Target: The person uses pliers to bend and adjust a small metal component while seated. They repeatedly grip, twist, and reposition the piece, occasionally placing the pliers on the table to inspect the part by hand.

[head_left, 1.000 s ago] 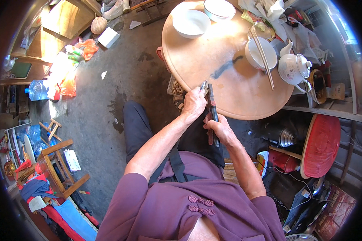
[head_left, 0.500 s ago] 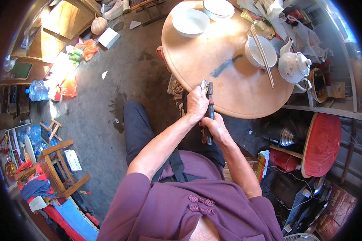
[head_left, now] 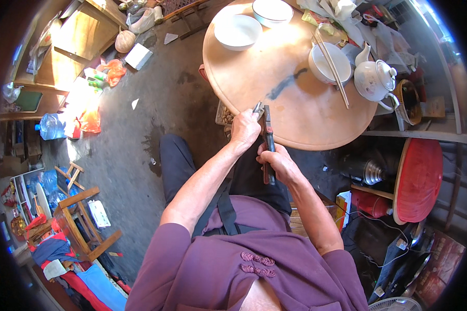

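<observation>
- We place the clock's centre at the two hands, with 12 away from the wearer.
- We find the left hand at the near edge of the desk, its fingers curled tightly around a small metal piece whose tip projects toward 12 o'clock; the rest is hidden.
- We find the right hand with its fingers wrapped about the handles of a pair of pliers; the tool's head points to 12 o'clock, just beside the metal piece. We cannot tell whether the two touch.
- On the desk we note a white bowl near 12, a second bowl beyond it, and a chopstick bowl between 1 and 2 with chopsticks across it.
- We record a white teapot at 2, a red disc between 3 and 4, a wooden stool at 8, and a bluish plastic bottle at 9.
</observation>
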{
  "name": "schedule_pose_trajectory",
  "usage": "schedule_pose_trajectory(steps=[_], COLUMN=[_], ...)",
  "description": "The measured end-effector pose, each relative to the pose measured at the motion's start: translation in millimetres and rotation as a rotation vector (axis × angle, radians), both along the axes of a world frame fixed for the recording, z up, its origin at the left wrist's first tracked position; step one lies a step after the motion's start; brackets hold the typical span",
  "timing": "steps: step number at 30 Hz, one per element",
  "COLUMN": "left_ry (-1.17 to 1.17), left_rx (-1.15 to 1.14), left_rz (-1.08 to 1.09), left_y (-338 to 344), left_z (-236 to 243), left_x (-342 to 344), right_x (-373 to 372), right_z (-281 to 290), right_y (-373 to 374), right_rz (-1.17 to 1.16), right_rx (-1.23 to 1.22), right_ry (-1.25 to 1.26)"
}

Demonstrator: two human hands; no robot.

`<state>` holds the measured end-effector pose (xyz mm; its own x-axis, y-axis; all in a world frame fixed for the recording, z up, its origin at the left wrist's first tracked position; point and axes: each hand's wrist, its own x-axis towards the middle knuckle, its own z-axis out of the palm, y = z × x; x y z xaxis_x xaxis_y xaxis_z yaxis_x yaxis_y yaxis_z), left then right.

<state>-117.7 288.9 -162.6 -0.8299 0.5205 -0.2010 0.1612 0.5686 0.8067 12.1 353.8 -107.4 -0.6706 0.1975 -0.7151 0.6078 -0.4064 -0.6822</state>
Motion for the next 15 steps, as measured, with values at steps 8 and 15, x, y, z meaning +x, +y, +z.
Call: schedule_pose_trajectory(steps=[8, 15], left_ry=[-0.001, -0.009], left_rx=[-0.142, -0.201], left_rz=[-0.057, -0.077], left_y=[2.8, 4.1], left_z=[20.4, 22.3], left_x=[1.2, -0.2], right_x=[15.3, 30.0], right_z=[2.4, 12.7], right_y=[6.1, 12.3], right_rz=[0.017, 0.142], right_rx=[0.257, 0.612], right_ry=[-0.002, -0.04])
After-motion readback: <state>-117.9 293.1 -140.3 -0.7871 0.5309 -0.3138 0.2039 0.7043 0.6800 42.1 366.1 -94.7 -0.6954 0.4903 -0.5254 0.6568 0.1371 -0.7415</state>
